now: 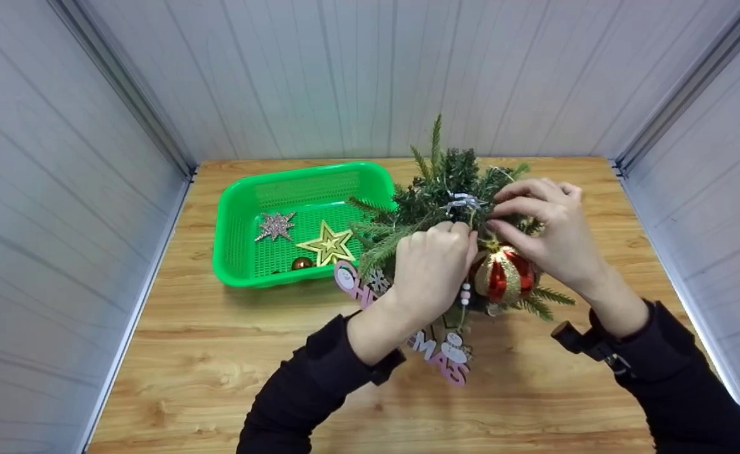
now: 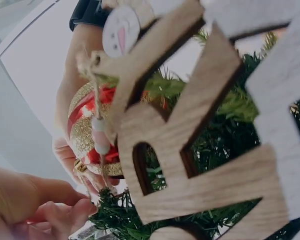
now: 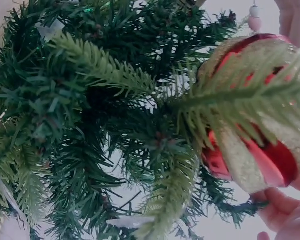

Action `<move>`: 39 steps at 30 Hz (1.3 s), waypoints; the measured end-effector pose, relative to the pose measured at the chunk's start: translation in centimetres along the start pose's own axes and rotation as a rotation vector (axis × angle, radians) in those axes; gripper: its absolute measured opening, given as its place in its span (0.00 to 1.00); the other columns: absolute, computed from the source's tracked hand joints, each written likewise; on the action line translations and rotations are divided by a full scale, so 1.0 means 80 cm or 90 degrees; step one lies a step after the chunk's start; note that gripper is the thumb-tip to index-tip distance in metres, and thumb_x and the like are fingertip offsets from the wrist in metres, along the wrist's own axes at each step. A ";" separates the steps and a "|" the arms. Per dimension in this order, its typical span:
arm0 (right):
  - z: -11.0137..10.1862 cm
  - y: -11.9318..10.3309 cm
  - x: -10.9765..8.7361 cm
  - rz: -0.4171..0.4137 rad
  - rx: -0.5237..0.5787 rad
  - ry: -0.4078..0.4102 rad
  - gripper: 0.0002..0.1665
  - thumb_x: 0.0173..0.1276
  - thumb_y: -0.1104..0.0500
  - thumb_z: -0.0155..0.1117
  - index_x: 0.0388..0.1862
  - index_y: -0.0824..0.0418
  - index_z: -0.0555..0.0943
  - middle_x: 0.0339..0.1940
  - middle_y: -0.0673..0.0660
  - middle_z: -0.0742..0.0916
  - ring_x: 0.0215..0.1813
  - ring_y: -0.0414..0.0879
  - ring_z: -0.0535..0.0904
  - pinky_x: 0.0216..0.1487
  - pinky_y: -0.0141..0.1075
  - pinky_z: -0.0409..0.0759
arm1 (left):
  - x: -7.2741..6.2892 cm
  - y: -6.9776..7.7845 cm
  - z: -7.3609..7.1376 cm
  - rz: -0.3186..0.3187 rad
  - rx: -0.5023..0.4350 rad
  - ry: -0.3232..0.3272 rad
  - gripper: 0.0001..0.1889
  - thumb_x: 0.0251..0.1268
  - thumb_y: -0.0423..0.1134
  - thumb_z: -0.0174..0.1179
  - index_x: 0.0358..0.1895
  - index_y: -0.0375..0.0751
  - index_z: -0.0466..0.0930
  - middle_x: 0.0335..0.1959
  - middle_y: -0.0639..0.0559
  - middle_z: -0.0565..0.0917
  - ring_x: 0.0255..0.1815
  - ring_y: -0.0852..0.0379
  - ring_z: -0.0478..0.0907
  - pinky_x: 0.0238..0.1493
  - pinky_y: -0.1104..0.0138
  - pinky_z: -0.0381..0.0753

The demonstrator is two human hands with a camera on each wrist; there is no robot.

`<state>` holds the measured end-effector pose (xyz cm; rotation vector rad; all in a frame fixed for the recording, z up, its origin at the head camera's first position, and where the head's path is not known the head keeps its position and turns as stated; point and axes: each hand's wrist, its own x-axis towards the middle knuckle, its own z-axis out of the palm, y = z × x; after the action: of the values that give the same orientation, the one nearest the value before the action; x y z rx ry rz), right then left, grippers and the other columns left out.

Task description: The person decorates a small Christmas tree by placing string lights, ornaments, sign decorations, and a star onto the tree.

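A small artificial Christmas tree [image 1: 464,167] stands right of the middle. Near its top my left hand [image 1: 429,265] pinches the twine cord [image 2: 96,100] of a wooden letter sign [image 1: 452,369], which hangs down its front with beads on the cord and snowman figures. Part of the sign is hidden behind my left forearm. My right hand [image 1: 556,230] is at the right-hand branches, thumb and fingertips close together; whether they pinch anything is hidden by greenery. Just below those fingertips hangs a red and gold bauble [image 1: 502,277], also large in the right wrist view.
Left of the tree sits a green plastic basket [image 1: 231,249]. Inside are a glittery star [image 1: 276,226], a gold star [image 1: 328,244] and a brown ball [image 1: 301,263]. Panel walls [image 1: 357,75] enclose the wooden tabletop [image 1: 218,378] at the back and both sides.
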<state>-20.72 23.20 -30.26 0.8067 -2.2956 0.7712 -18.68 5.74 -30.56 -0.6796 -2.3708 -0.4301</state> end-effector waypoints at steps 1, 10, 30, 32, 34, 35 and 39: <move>-0.002 -0.001 -0.002 0.004 0.004 0.002 0.09 0.44 0.65 0.71 0.28 0.61 0.83 0.39 0.57 0.82 0.43 0.49 0.73 0.47 0.45 0.54 | -0.002 -0.001 -0.001 0.003 -0.008 -0.004 0.14 0.59 0.40 0.55 0.16 0.44 0.74 0.12 0.56 0.74 0.08 0.61 0.66 0.06 0.72 0.63; -0.013 -0.002 -0.029 0.045 0.052 0.083 0.12 0.40 0.70 0.70 0.27 0.63 0.82 0.44 0.63 0.80 0.49 0.47 0.73 0.53 0.41 0.59 | -0.033 -0.028 -0.022 0.035 -0.172 0.073 0.06 0.58 0.37 0.56 0.28 0.39 0.79 0.22 0.53 0.80 0.15 0.63 0.72 0.14 0.78 0.69; 0.009 0.101 -0.092 0.338 0.292 0.078 0.14 0.60 0.74 0.55 0.45 0.78 0.74 0.41 0.54 0.82 0.40 0.40 0.77 0.41 0.26 0.75 | -0.107 -0.080 -0.006 -0.077 -0.255 0.220 0.14 0.55 0.34 0.60 0.44 0.32 0.76 0.41 0.42 0.77 0.42 0.49 0.74 0.47 0.63 0.73; 0.013 0.103 -0.097 0.330 0.353 0.089 0.15 0.60 0.75 0.54 0.46 0.78 0.73 0.42 0.52 0.82 0.40 0.41 0.78 0.41 0.27 0.76 | -0.109 -0.082 -0.002 -0.074 -0.275 0.235 0.13 0.55 0.33 0.60 0.43 0.31 0.77 0.39 0.43 0.78 0.40 0.50 0.75 0.45 0.66 0.74; 0.016 0.103 -0.099 0.302 0.424 0.106 0.17 0.59 0.77 0.53 0.48 0.78 0.72 0.43 0.54 0.82 0.39 0.43 0.79 0.40 0.28 0.76 | -0.109 -0.084 0.000 -0.070 -0.291 0.253 0.12 0.54 0.30 0.60 0.42 0.30 0.77 0.37 0.42 0.79 0.38 0.51 0.76 0.43 0.68 0.76; 0.017 0.102 -0.099 0.282 0.454 0.114 0.18 0.58 0.78 0.53 0.49 0.78 0.71 0.43 0.56 0.82 0.39 0.44 0.79 0.40 0.28 0.77 | -0.109 -0.086 0.001 -0.069 -0.298 0.260 0.12 0.53 0.29 0.60 0.41 0.30 0.77 0.37 0.42 0.79 0.38 0.51 0.77 0.42 0.70 0.76; 0.019 0.093 -0.095 0.215 0.511 0.138 0.19 0.54 0.82 0.53 0.47 0.79 0.72 0.39 0.62 0.82 0.35 0.47 0.80 0.38 0.29 0.78 | -0.107 -0.096 0.006 -0.074 -0.317 0.274 0.11 0.51 0.25 0.60 0.40 0.28 0.77 0.35 0.41 0.80 0.36 0.50 0.78 0.42 0.73 0.76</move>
<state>-21.45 29.69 -38.81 0.6028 -1.9213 1.8955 -17.57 -3.40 -37.49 -0.5889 -1.9061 -1.1209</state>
